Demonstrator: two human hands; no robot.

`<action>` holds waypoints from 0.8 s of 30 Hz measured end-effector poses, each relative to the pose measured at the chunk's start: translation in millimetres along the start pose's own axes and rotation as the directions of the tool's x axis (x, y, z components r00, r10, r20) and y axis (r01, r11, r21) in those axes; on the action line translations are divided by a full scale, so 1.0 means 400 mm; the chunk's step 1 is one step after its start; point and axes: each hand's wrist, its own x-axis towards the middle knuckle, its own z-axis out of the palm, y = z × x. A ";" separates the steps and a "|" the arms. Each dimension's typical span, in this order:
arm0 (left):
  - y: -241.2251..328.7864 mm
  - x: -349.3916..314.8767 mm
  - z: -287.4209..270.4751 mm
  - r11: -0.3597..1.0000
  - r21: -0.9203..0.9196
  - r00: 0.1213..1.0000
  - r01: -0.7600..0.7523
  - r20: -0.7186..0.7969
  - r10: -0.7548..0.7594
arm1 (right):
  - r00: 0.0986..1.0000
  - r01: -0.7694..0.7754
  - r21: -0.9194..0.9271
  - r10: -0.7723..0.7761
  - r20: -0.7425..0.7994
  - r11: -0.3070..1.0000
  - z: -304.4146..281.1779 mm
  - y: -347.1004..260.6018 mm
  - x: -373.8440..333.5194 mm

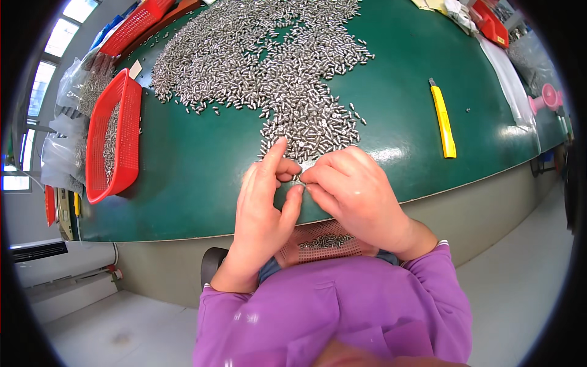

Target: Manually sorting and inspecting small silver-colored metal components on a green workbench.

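Observation:
A large spread of small silvery metal parts, short and rounded like plugs, covers the middle and far side of the green table. At its near tip, both my hands meet. My left hand has thumb and fingers pinched around small metal parts, with the index finger stretched toward the pile. My right hand pinches at the same spot, its fingertips partly hiding what they grip. On my lap, below the table edge, rests a pink mesh basket holding many similar parts.
A red plastic basket with metal parts stands at the left. A yellow utility knife lies to the right. Plastic bags hang beyond the left edge. A red bin and a pink round-ended object are at the right.

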 end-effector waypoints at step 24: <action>-0.009 -0.012 -0.009 0.994 -0.100 0.999 0.039 0.038 -0.036 | 0.998 -0.066 0.065 0.065 0.028 0.996 -0.019 -0.006 0.001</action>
